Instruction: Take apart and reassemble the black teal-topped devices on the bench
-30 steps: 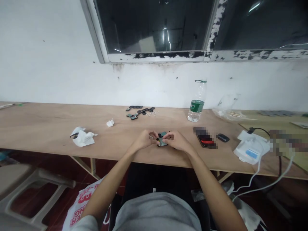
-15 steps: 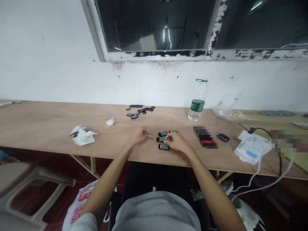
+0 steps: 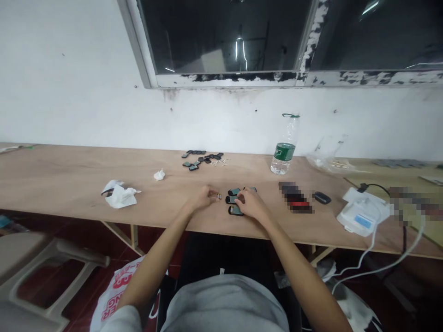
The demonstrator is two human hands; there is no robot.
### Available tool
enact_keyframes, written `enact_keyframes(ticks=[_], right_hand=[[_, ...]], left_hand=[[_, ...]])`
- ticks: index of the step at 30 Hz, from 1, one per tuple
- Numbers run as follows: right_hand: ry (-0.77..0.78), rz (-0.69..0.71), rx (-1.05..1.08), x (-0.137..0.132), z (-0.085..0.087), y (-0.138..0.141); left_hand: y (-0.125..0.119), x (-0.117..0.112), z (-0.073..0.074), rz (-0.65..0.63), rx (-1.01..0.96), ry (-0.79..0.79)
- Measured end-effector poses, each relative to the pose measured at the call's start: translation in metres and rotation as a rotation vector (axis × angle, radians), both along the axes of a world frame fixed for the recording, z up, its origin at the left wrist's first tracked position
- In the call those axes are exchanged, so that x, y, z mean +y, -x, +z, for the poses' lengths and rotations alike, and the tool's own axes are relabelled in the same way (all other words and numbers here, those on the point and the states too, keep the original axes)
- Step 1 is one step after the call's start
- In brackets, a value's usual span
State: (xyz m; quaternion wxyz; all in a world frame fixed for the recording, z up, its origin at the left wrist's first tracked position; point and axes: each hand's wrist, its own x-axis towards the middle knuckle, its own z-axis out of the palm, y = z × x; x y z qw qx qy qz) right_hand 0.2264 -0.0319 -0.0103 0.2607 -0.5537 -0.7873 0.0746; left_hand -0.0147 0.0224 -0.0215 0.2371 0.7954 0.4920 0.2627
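Both my hands rest on the wooden bench (image 3: 69,180) near its front edge. My left hand (image 3: 203,197) is curled, pinching a small metal clip (image 3: 218,197) between its fingertips. My right hand (image 3: 252,204) is closed over a cluster of small black-and-teal flat parts (image 3: 235,210) lying on the bench; its fingertips touch the middle one (image 3: 231,199). Another teal part (image 3: 234,191) lies just behind them.
A pile of the same small parts (image 3: 202,160) lies further back. A crumpled white tissue (image 3: 119,196) and a smaller scrap (image 3: 159,175) sit to the left. A water bottle (image 3: 284,147), a black case (image 3: 321,198) and a white device with cables (image 3: 362,216) stand to the right. A plastic stool (image 3: 41,276) is lower left.
A second ago both hands held one part together above the bench. They have since separated: the part lies on the bench, the left hand keeps the small clip, and the right fingers rest on the cluster.
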Motion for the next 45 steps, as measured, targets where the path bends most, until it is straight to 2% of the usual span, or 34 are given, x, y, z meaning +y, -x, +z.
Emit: enact_keyframes(ticks=[5,10,13,17,21,25,30,38,42,45], right_hand=[[0.011,0.016,0.043,0.001,0.000,-0.001],[0.052,0.064,0.231,-0.001,0.005,-0.001],[0.063,0.125,0.401,-0.001,0.007,-0.001],[0.077,0.160,0.644,0.002,0.008,-0.002],[0.036,0.135,0.727,0.005,0.010,-0.003],[0.024,0.115,0.786,0.007,0.011,-0.003],[0.047,0.111,0.827,0.006,0.011,-0.002],[0.079,0.118,0.909,0.000,0.017,0.004],[0.082,0.127,0.913,-0.003,0.020,0.004],[0.084,0.131,0.898,-0.005,0.021,0.004]], left_hand=[[-0.001,-0.002,0.000,-0.010,-0.029,-0.028],[0.000,-0.001,0.001,-0.004,-0.034,-0.038],[-0.002,-0.004,0.011,-0.017,-0.037,-0.118],[-0.008,-0.015,0.030,-0.074,-0.069,-0.255],[-0.018,-0.032,0.046,-0.121,-0.132,-0.282],[-0.028,-0.045,0.055,-0.164,-0.164,-0.278],[-0.035,-0.051,0.055,-0.171,-0.158,-0.273],[-0.037,-0.051,0.051,-0.120,-0.124,-0.377],[-0.037,-0.052,0.050,-0.095,-0.193,-0.345],[-0.039,-0.051,0.048,-0.056,-0.281,-0.259]])
